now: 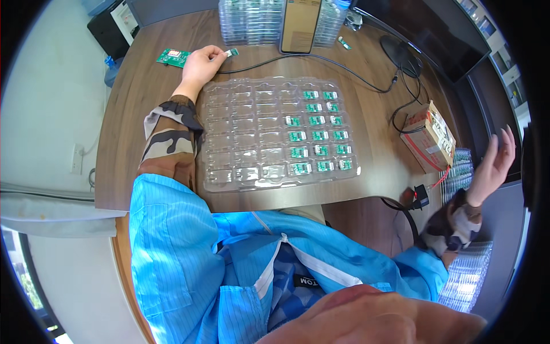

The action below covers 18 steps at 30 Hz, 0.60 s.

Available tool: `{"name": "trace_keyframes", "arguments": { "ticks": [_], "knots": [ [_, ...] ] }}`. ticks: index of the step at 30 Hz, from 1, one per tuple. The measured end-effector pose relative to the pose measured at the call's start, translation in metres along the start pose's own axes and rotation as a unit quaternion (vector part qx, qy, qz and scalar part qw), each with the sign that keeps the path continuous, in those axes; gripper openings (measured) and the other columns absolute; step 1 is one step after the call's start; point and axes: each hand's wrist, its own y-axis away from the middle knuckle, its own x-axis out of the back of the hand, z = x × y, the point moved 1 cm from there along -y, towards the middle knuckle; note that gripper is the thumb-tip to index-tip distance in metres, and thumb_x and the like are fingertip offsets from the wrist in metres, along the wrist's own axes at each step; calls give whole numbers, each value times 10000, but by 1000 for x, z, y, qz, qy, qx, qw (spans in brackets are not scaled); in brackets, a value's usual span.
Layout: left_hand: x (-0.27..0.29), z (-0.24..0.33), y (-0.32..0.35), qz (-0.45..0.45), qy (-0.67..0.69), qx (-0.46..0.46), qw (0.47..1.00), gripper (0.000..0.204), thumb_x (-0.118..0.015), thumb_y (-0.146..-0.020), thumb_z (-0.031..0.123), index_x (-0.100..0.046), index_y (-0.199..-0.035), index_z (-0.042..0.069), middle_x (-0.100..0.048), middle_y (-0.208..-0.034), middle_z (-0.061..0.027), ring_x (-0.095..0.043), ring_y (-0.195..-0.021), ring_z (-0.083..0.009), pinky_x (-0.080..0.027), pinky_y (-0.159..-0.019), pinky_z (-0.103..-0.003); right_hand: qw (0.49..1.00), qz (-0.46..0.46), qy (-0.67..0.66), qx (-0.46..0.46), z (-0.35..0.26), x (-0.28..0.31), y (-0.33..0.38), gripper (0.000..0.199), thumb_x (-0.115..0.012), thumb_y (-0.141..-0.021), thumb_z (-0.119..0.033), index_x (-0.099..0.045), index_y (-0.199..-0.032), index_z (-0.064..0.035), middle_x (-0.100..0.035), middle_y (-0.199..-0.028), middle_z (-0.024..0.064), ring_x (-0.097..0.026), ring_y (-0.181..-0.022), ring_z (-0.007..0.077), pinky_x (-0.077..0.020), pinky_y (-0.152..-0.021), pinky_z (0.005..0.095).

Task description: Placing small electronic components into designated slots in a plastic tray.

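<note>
A small green circuit module point(231, 53) is pinched between the fingertips of the left hand point(201, 65), which is closed on it at the far left part of the wooden bench point(143, 109). The module is held just above the bench surface, a little beyond the far edge of a clear plastic blister tray point(240, 149) and beside a black cable point(321, 60) that is run across the bench. A larger green circuit board point(173, 57) is laid flat just to the left of that hand, apart from it.

The tray is spread over the middle of the bench; its right-hand pockets are filled with small green modules point(318, 136) in three columns, while the pockets to the left are seen unfilled. Behind the tray, stacks of clear trays point(250, 22) are stood at the far edge, with an upright brown-faced device point(299, 23) set between them.

The right hand point(495, 157) is raised off to the right, beyond the bench edge, open with fingers spread and nothing held in it. Near it, a small cardboard box point(429, 135) with red bands is placed at the right end of the bench, and more clear trays point(458, 172) are stacked just beyond. A dark monitor point(441, 40) is stood at the far right corner. Both forearms are covered by camouflage sleeves under a blue striped coat point(189, 252)
</note>
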Motion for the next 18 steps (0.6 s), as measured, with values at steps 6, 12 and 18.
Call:
{"name": "trace_keyframes", "arguments": {
  "ticks": [6, 12, 18],
  "knots": [
    [-3, -5, -2, -4, 20, -13, 1000, 238, -586, -724, 319, -624, -798, 96, -602, -681, -70, -574, -662, -234, -439, -605, -316, 977, -157, -131, 65, -94, -132, 46, 197, -574, -723, -4, -563, -917, -29, -461, -1124, 135, -424, -1066, 245, -321, -895, 320],
    [-5, -1, -1, 0, 9, -36, 999, 220, -595, -746, 268, -607, -781, 51, -568, -616, -43, -525, -574, -158, -413, -561, -275, 947, -203, -225, -105, -27, -205, 84, 110, -510, -824, -80, -565, -894, -15, -514, -1044, 81, -467, -998, 174, -336, -872, 270],
    [-1, -2, 0, 2, 9, -14, 1000, 221, -581, -735, 295, -614, -767, 79, -586, -672, -70, -554, -653, -226, -431, -592, -321, 919, -238, -253, -187, -17, -216, 100, 193, -434, -883, -137, -567, -894, 2, -533, -973, 52, -480, -919, 112, -361, -820, 220]
  ]
}}
